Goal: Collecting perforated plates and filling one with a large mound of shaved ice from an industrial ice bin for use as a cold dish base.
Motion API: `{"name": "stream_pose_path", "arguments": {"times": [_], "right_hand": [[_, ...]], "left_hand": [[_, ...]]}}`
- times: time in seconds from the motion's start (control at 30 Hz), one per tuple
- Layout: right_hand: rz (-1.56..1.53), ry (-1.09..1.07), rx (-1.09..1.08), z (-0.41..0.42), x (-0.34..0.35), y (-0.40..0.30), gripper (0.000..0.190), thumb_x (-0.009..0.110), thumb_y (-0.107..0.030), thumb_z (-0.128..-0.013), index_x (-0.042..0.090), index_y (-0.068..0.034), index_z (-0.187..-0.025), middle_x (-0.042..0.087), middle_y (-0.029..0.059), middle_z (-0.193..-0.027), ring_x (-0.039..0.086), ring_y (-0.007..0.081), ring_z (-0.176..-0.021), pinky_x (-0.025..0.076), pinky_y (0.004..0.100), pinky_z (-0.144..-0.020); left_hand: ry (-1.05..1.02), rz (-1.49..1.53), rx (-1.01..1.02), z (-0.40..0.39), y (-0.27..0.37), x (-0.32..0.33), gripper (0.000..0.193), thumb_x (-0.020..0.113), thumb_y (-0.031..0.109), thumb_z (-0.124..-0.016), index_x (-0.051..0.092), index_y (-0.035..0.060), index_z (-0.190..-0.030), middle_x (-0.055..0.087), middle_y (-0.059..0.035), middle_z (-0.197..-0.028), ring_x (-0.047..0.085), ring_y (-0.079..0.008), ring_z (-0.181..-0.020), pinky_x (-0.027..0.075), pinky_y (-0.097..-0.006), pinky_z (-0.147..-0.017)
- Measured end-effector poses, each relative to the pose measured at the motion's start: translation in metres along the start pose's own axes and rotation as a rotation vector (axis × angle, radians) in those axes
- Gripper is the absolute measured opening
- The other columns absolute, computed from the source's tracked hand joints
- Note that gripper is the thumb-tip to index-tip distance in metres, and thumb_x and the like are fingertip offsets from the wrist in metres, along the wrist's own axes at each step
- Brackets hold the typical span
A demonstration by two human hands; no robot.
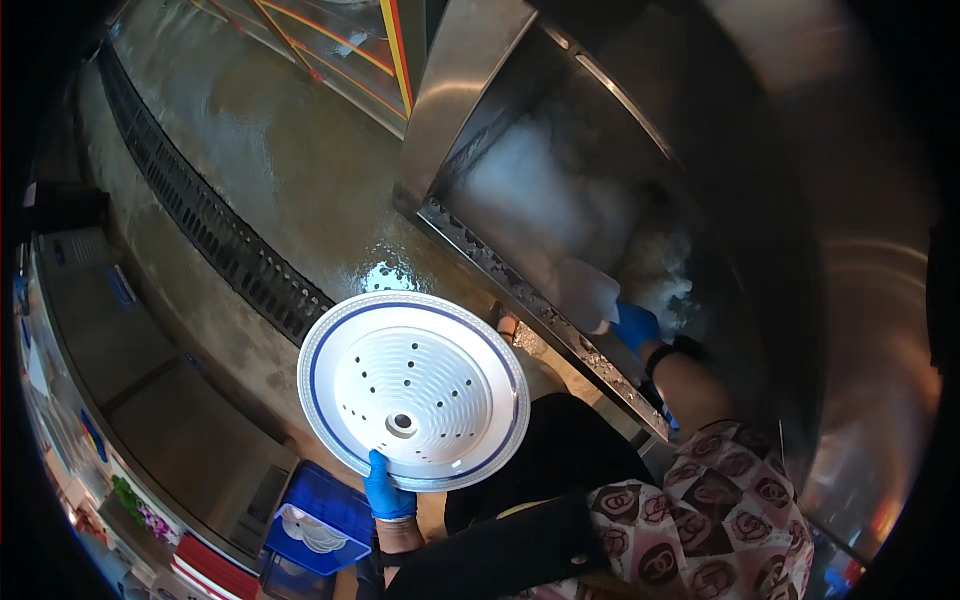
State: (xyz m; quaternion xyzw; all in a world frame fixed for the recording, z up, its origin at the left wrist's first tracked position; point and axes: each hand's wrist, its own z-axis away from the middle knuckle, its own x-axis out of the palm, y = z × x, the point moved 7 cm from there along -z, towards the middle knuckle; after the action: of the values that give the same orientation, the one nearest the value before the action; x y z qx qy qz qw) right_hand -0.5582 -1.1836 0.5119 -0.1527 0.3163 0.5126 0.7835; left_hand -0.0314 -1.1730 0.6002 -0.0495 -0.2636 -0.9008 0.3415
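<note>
My left hand (pixel 386 489), in a blue glove, grips the lower rim of a white round dish (pixel 411 386) with a blue band near its edge. Ridged rings, several small drain holes and one larger hole mark its surface; nothing lies on it. My right hand (pixel 637 330), also blue-gloved, reaches into a stainless-steel bin (pixel 465 97) and holds a pale scoop (pixel 589 294), blurred and partly hidden. Whitish, hazy material (pixel 517 176) shows inside the bin; whether it is ice or mist I cannot tell. Clear wet bits dot the bin's front ledge (pixel 517 281).
A black slotted drain grate (pixel 202 210) crosses the wet floor (pixel 300 142). At lower left stand a steel under-counter cabinet (pixel 195 420) and a blue plastic crate (pixel 330 487) holding white items. A red-and-yellow-edged frame (pixel 397 60) stands beside the bin.
</note>
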Motion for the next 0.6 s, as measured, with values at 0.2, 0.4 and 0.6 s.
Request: {"name": "stream_pose_path", "arguments": {"times": [0.2, 0.4, 0.6], "right_hand": [[-0.211, 0.11, -0.155, -0.065, -0.003, -0.104, 0.042, 0.062, -0.031, -0.077, 0.054, -0.005, -0.109, 0.06, 0.0206, -0.102, 0.056, 0.0367, -0.096, 0.045, 0.0422, -0.082], [-0.336, 0.182, -0.192, -0.089, -0.008, -0.151, 0.04, 0.063, -0.032, -0.076, 0.055, -0.004, -0.102, 0.059, 0.0209, -0.102, 0.056, 0.0358, -0.098, 0.045, 0.0418, -0.081], [-0.53, 0.296, -0.299, -0.081, -0.024, -0.203, 0.039, 0.061, -0.033, -0.077, 0.058, -0.004, -0.102, 0.061, 0.0195, -0.1, 0.058, 0.0345, -0.094, 0.045, 0.0387, -0.08]], "left_hand": [[-0.015, 0.091, -0.004, 0.002, 0.003, 0.001, 0.05, 0.055, 0.02, -0.088, 0.037, 0.0016, -0.131, 0.048, -0.0121, -0.126, 0.05, -0.0256, -0.111, 0.04, -0.0402, -0.096], [0.0, 0.041, 0.047, -0.002, 0.007, -0.005, 0.052, 0.055, 0.024, -0.088, 0.037, -0.0002, -0.131, 0.048, -0.0129, -0.126, 0.048, -0.0265, -0.113, 0.037, -0.0404, -0.099], [-0.058, 0.088, 0.042, -0.009, 0.013, 0.002, 0.044, 0.053, 0.012, -0.088, 0.04, -0.0004, -0.128, 0.051, -0.0122, -0.122, 0.052, -0.0253, -0.108, 0.042, -0.0383, -0.094]]}}
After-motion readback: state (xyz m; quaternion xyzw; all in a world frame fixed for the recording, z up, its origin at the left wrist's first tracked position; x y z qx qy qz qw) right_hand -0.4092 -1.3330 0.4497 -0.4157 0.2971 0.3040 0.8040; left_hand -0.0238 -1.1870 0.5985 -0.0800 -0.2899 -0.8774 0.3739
